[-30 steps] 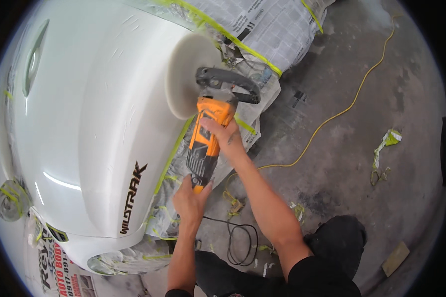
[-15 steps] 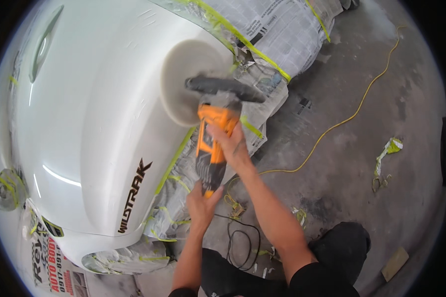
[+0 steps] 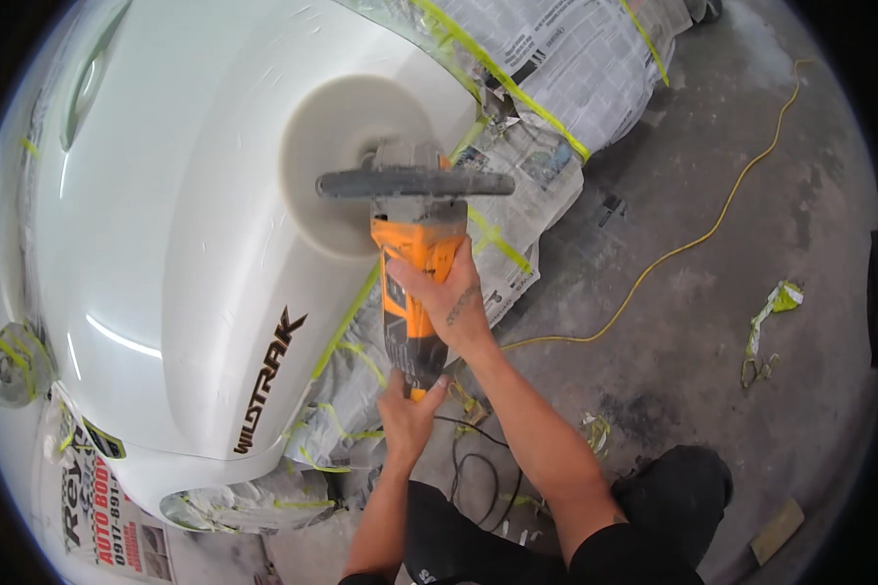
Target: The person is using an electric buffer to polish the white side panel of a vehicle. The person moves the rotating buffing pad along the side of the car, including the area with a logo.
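I hold an orange and black polisher [image 3: 419,242] over the white car hood [image 3: 219,234]. Its wide, round, cream pad [image 3: 317,216] lies against the hood near the side edge. My right hand [image 3: 449,302] is closed around the middle of the orange body. Lower down, my left hand [image 3: 407,419] grips the rear end of the black handle. A dark grey bar handle [image 3: 419,183] crosses above the polisher's head, and neither hand is on it. Bar and head hide part of the pad.
Newspaper sheets [image 3: 566,78] with yellow-green tape cover the parts beside the hood. A yellow cord [image 3: 681,249] crosses the grey floor; a black cable [image 3: 493,468] loops near my legs. Crumpled tape [image 3: 776,307] and a tan block [image 3: 778,531] lie to the right.
The polisher and pad have shifted slightly left across the hood. Its bar handle has turned from slanting to nearly level. Both hands keep their hold, and the view has shifted a little.
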`<state>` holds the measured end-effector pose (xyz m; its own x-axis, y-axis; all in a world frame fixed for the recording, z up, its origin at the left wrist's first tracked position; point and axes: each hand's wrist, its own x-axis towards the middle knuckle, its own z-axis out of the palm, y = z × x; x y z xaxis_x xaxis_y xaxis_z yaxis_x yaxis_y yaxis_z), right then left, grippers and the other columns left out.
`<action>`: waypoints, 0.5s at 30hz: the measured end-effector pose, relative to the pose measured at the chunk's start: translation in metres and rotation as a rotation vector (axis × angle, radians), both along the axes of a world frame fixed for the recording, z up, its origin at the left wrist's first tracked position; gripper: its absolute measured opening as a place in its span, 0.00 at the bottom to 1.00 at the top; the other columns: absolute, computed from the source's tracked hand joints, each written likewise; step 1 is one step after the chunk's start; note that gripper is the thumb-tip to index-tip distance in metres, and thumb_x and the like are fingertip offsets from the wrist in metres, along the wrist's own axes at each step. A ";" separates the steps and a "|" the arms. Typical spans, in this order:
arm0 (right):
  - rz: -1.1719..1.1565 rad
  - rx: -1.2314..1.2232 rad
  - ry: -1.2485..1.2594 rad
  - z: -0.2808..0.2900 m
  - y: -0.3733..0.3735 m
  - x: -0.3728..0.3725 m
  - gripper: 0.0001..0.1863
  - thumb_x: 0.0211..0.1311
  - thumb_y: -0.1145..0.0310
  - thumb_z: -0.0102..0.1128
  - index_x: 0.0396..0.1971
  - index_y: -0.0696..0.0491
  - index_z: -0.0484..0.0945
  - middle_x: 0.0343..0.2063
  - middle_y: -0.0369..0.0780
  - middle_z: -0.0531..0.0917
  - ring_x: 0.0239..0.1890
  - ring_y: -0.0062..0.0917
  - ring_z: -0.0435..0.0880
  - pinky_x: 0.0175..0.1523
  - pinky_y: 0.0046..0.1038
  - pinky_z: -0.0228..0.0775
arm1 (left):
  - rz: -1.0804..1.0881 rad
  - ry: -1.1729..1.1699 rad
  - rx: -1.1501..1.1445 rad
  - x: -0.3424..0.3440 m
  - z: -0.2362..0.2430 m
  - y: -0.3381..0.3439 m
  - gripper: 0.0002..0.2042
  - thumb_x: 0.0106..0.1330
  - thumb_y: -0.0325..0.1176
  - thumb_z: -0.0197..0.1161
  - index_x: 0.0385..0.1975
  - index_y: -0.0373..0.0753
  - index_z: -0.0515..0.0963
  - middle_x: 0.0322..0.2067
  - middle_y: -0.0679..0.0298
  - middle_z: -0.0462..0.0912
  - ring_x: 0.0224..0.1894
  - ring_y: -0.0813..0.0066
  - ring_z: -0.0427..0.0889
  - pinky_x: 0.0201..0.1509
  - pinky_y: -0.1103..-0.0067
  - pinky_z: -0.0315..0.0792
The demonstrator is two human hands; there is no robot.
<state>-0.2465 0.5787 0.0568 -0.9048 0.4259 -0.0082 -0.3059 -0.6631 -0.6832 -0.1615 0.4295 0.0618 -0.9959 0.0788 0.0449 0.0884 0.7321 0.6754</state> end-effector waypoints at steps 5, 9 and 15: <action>-0.098 0.033 0.042 0.003 0.030 -0.036 0.35 0.55 0.61 0.76 0.55 0.61 0.66 0.45 0.44 0.82 0.46 0.25 0.83 0.53 0.27 0.77 | -0.022 -0.013 -0.098 -0.033 0.015 0.029 0.20 0.57 0.42 0.74 0.32 0.29 0.76 0.22 0.63 0.79 0.25 0.79 0.73 0.30 0.76 0.70; -0.076 -0.035 -0.004 0.009 0.042 -0.030 0.28 0.59 0.67 0.74 0.54 0.60 0.69 0.45 0.40 0.83 0.45 0.21 0.83 0.50 0.24 0.79 | -0.060 -0.017 -0.061 -0.035 0.016 0.034 0.21 0.57 0.41 0.74 0.32 0.28 0.75 0.21 0.62 0.78 0.24 0.79 0.73 0.29 0.76 0.69; -0.057 0.032 -0.086 -0.019 -0.030 0.007 0.34 0.55 0.62 0.76 0.54 0.61 0.65 0.45 0.44 0.83 0.44 0.27 0.84 0.52 0.29 0.77 | -0.015 -0.034 -0.120 -0.003 -0.034 -0.049 0.22 0.57 0.41 0.75 0.36 0.27 0.76 0.23 0.55 0.80 0.26 0.71 0.76 0.32 0.72 0.71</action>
<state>-0.2395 0.5489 0.0377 -0.8755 0.4781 -0.0700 -0.2823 -0.6237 -0.7289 -0.1650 0.3803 0.0275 -0.9953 0.0964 0.0007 0.0786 0.8066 0.5858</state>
